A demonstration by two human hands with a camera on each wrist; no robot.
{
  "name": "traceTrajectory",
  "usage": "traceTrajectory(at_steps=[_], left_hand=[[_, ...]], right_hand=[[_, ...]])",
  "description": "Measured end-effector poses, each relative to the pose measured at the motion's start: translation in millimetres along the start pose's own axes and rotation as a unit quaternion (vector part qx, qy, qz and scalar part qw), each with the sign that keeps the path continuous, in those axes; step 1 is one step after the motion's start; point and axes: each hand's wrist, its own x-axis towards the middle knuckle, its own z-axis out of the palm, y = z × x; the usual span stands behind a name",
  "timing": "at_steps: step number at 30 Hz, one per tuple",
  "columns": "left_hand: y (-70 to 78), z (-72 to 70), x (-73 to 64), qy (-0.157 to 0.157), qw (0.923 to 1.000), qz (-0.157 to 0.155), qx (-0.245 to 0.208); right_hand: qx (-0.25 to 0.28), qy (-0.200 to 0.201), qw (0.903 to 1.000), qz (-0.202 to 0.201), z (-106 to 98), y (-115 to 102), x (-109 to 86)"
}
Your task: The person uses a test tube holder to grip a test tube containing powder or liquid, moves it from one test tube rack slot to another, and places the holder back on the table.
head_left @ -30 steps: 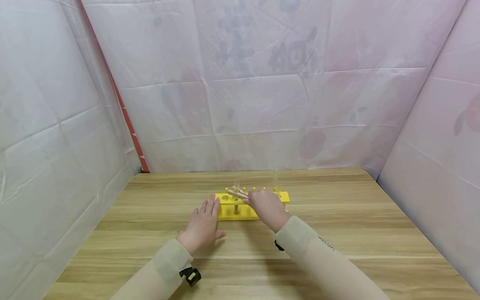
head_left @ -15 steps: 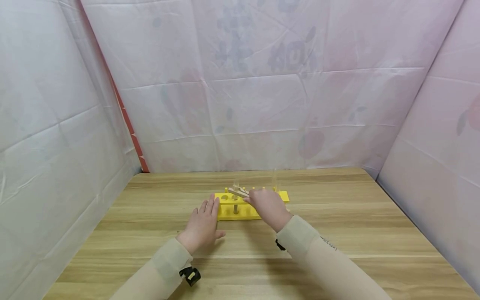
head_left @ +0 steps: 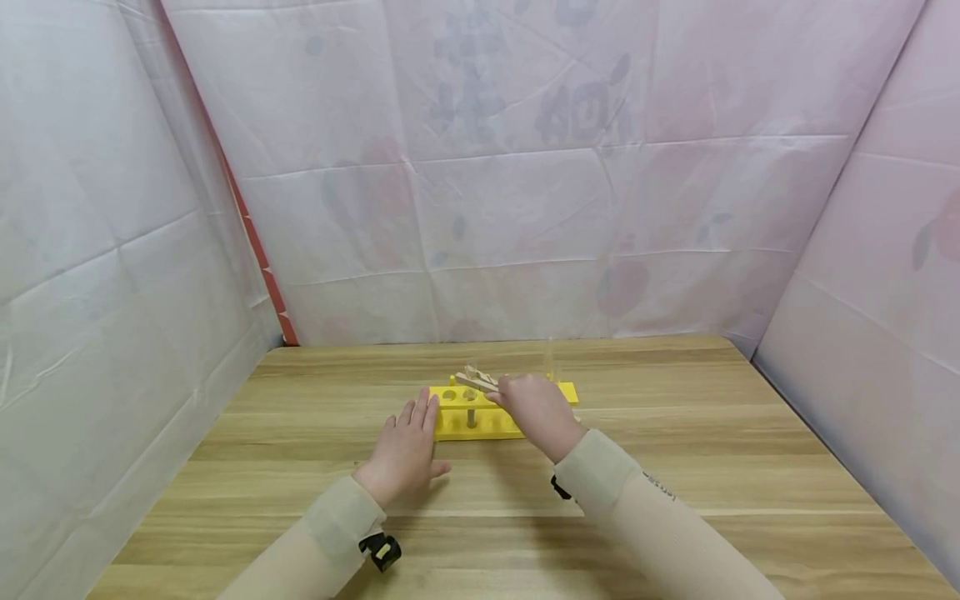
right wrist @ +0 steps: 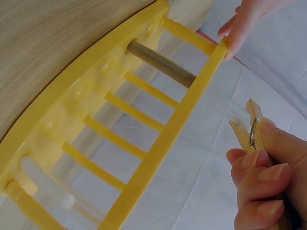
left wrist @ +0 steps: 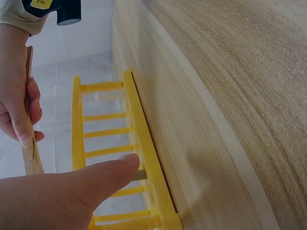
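Note:
My right hand grips a wooden test tube clamp above the yellow test tube rack. In the right wrist view the jaws of the clamp are spread apart near the faint upper end of a clear tube. Grey-brown contents fill the lower part of this test tube, which stands upright in the second hole from the left. My left hand rests against the rack's left end, fingers extended and thumb out to the side. Another test tube, with something white at its bottom, stands near the right end.
The rack stands toward the back of a wood-grain table. Several yellow pegs run along its back. Pale printed sheets hang behind the table and on both sides.
The clamp has risen slightly toward the top of the left test tube, and less of the tube shows above it. The left hand and rack stay nearly in place.

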Motion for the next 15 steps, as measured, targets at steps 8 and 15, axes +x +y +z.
traceTrajectory(at_steps=[8, 15], left_hand=[[-0.2, -1.3, 1.3, 0.0, 1.0, -0.001, 0.004], [-0.7, -1.5, 2.2, -0.003, 1.0, -0.002, 0.003]], right_hand=[[0.0, 0.017, 0.9998, -0.009, -2.3, 0.4, 1.2], [-0.002, 0.013, 0.9999, -0.007, -4.6, 0.0, 2.7]])
